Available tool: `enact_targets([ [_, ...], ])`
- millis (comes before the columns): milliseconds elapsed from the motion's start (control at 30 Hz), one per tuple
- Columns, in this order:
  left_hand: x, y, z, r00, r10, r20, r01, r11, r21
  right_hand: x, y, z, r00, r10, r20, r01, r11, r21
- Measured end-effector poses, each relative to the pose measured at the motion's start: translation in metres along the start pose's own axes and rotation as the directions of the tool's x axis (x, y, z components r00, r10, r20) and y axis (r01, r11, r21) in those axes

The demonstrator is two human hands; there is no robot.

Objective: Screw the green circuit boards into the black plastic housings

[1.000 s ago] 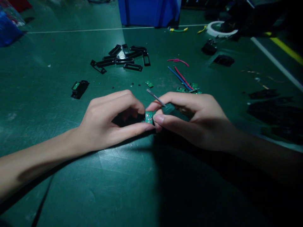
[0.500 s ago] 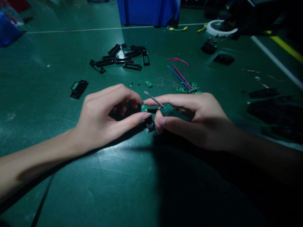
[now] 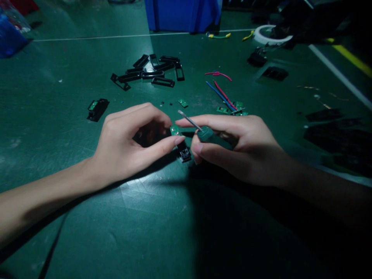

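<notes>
Green chip [image 3: 175, 130] pinched by left hand [image 3: 128, 145]; right hand [image 3: 241, 145] grips screwdriver [image 3: 203, 133].

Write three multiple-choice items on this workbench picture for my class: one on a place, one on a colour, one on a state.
1. Where does the pile of black frames lie?
A. beyond the hands
B. under the right wrist
C. inside the blue bin

2. What colour is the small circuit board in the left hand?
A. red
B. green
C. white

3. How is the screwdriver?
A. lying on the mat
B. gripped in the right hand
C. stuck in the tape roll

Answers: 1 A, the frames lie farther up the mat; 2 B, the board looks green; 3 B, fingers wrap its handle.
</notes>
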State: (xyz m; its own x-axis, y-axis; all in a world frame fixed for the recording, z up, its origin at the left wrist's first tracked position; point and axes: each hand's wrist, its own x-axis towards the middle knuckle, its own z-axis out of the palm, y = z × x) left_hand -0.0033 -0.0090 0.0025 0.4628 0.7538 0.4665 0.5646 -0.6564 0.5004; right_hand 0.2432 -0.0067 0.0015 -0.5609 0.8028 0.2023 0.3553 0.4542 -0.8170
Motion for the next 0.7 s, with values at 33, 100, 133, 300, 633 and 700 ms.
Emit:
enact_targets([
  [33, 0.000, 0.000, 0.000, 1.000, 0.002, 0.001, -0.002, 1.000, -0.004, 0.000, 0.000, 0.001, 1.000, 0.013, -0.018, -0.013, 1.000, -0.002],
  [100, 0.000, 0.000, -0.001, 1.000, 0.024, 0.012, -0.024, 1.000, -0.013, 0.002, -0.002, 0.005, 0.995, 0.052, -0.084, -0.054, 0.998, -0.024],
  [133, 0.000, 0.000, -0.001, 0.999, 0.042, 0.020, -0.041, 0.999, -0.019, 0.003, -0.003, 0.007, 0.988, 0.081, -0.128, -0.087, 0.995, -0.040],
  [300, 0.001, -0.002, 0.000, 0.992, 0.119, 0.040, -0.117, 0.992, -0.052, 0.005, -0.007, 0.009, 0.969, 0.151, -0.198, -0.169, 0.983, -0.076],
  [633, 0.001, 0.000, 0.000, 0.992, 0.116, 0.049, -0.113, 0.992, -0.060, 0.008, 0.000, -0.014, 0.982, 0.042, 0.186, -0.007, 0.982, -0.186],
  [700, 0.001, -0.001, 0.000, 0.991, 0.114, 0.072, -0.110, 0.992, -0.068, 0.008, 0.000, -0.012, 0.980, 0.033, 0.194, -0.003, 0.988, -0.153],
])
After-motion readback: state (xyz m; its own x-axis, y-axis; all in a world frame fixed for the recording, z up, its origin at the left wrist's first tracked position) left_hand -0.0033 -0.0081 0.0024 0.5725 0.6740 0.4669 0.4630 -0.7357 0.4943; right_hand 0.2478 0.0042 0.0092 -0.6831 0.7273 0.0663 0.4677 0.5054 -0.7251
